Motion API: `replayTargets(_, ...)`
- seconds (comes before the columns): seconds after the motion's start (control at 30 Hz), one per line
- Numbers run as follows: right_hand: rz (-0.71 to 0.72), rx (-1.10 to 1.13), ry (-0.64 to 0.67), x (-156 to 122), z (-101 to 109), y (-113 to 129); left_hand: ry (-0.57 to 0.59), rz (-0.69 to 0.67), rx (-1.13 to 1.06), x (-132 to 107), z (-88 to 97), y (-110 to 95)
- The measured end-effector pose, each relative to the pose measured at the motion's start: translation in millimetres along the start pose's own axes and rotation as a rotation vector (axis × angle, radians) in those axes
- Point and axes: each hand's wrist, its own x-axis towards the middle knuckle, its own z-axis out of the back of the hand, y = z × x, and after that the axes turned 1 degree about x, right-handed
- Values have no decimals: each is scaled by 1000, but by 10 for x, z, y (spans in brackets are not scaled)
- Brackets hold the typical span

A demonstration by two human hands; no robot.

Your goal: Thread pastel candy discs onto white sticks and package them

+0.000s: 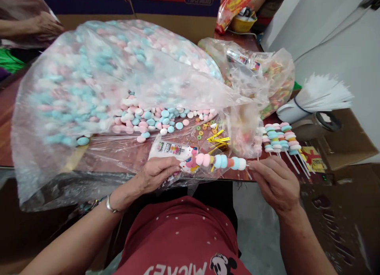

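A skewer of pink, blue and white marshmallows (221, 161) lies level between my two hands, with smaller coloured pieces among them. Its stick end, at the right, is pinched by my right hand (277, 182). My left hand (158, 172) grips a printed plastic bag (190, 160) at the left end of the skewer; the first marshmallows are at the bag's mouth. More of these bags (172, 147) lie just behind my left hand. Gold twist ties (218, 140) and small ring-shaped pieces (203, 128) are on the table beyond the skewer.
A huge clear sack of marshmallows (89, 77) covers the table's left and middle. Finished skewers (280, 138) lie at the right, beside a mug of white sticks (292, 110) and a jar (319, 124). Another person's hand (47, 24) shows at upper left.
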Motion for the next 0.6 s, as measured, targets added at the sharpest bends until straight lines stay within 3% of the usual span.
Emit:
replayTargets(0.23,91,-57,38,98,-61,-13,8,61,-120,-13,36,27)
replayTargets(0.43,149,-49,85,124,26,-32,167,234,-143,-6,103,19)
replayTargets(0.6,180,-8,131,188,11,-68,272,150,-146,19,131,89)
